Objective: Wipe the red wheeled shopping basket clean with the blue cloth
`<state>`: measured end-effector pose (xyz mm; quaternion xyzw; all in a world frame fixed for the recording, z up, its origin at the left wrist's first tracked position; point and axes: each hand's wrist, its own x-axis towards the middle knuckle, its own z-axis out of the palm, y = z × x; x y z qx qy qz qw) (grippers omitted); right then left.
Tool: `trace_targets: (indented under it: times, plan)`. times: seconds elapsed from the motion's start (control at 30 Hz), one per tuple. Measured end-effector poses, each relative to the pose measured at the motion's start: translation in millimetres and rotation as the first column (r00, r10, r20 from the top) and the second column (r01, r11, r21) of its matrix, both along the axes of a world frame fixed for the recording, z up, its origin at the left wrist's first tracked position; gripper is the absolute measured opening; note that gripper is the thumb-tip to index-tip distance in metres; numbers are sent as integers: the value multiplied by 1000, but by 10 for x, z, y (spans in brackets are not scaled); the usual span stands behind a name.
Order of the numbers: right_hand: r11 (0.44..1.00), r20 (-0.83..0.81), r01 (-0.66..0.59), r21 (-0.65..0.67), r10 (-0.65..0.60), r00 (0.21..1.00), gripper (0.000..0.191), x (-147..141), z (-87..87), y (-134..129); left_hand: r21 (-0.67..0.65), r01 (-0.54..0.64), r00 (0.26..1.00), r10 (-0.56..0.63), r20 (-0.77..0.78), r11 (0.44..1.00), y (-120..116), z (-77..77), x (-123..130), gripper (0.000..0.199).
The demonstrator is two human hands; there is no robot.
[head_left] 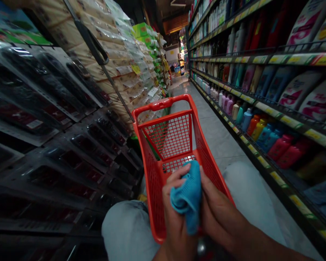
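Blue cloth is bunched between your hands, above the near part of the red basket. Your left hand curls its fingers round it; your right hand clasps the other side, some fingers hidden. One loose end trails back toward you, so it could snag if you lower your wrists, and a slack grip could drop the bundle. Your left knee and right knee flank the basket; shifting sideways may nudge it. On the left, dark packs leave little elbow room, and a rod slants up from the far corner. On the right, bottles on the low shelf could topple under a wide swing. Open floor lies ahead.
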<state>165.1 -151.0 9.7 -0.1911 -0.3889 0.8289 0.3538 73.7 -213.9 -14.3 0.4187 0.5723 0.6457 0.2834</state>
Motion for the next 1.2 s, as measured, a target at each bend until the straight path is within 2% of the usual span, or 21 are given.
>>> trace_targets:
  times: [0.03,0.1,0.17,0.27,0.33,0.37,0.4,0.43,0.47,0.5,0.53,0.6,0.63,0.7,0.73,0.8,0.93,1.0,1.1,1.17,1.2]
  plan:
    - [1000,-36,7,-3,-7,999,54,16,55,-3,86,58,984,-42,-176,995,-38,-19,23,27]
    - [998,-79,53,-27,-55,995,46,60,117,15,206,116,882,-6,-472,972,-72,-34,60,36]
    - [997,-70,52,-65,-57,996,39,132,113,44,204,188,763,-12,-646,961,-77,-23,82,50]
    - [992,48,67,-104,-62,997,39,358,28,143,140,249,621,-48,-782,958,-115,-4,56,66]
    - [973,197,229,-6,-223,955,42,607,-42,284,74,211,578,-63,-813,975,-183,-43,-14,79]
    - [936,272,331,118,-351,896,42,750,-76,372,26,179,560,-80,-824,983,-225,-86,-59,82]
    - [870,327,398,291,-481,813,42,892,-111,459,-19,156,540,-101,-836,988,-265,-142,-102,80]
    - [775,351,405,485,-596,722,41,1023,-150,534,-74,155,508,-144,-849,985,-301,-208,-136,74]
    - [669,348,343,660,-676,650,39,1132,-196,586,-138,173,461,-204,-864,975,-327,-277,-156,66]
    - [571,339,225,789,-711,616,37,1212,-252,603,-212,192,401,-273,-874,958,-342,-341,-156,57]
    - [491,343,81,868,-709,616,34,1259,-320,583,-277,199,335,-330,-882,940,-345,-394,-137,49]
    - [361,382,-171,917,-668,639,32,1267,-484,439,-361,156,214,-389,-896,919,-321,-457,-55,35]
    - [305,394,-252,918,-655,644,34,1242,-569,337,-370,130,165,-388,-907,920,-300,-465,-7,31]
    - [206,374,-322,924,-664,647,39,1176,-711,153,-322,124,106,-336,-936,938,-255,-447,65,27]
    - [173,353,-325,930,-672,651,40,1143,-753,105,-294,141,92,-308,-947,945,-236,-428,79,27]
    - [159,333,-309,938,-662,671,39,1072,-772,150,-240,185,83,-259,-962,953,-212,-388,53,27]
    - [253,350,-242,937,-661,664,35,843,-657,614,-146,247,73,-169,-983,958,-205,-340,-145,24]
    - [283,340,-195,939,-687,642,34,709,-605,759,-142,272,89,-172,-981,952,-211,-318,-271,23]
    - [256,309,-178,950,-695,649,32,573,-600,678,-216,271,144,-261,-954,938,-207,-254,-442,30]
    - [235,285,-170,957,-660,695,32,522,-635,581,-327,267,160,-376,-913,907,-165,-181,-521,39]
    - [245,272,-144,959,-649,710,32,495,-652,578,-400,258,160,-447,-880,879,-119,-135,-546,43]
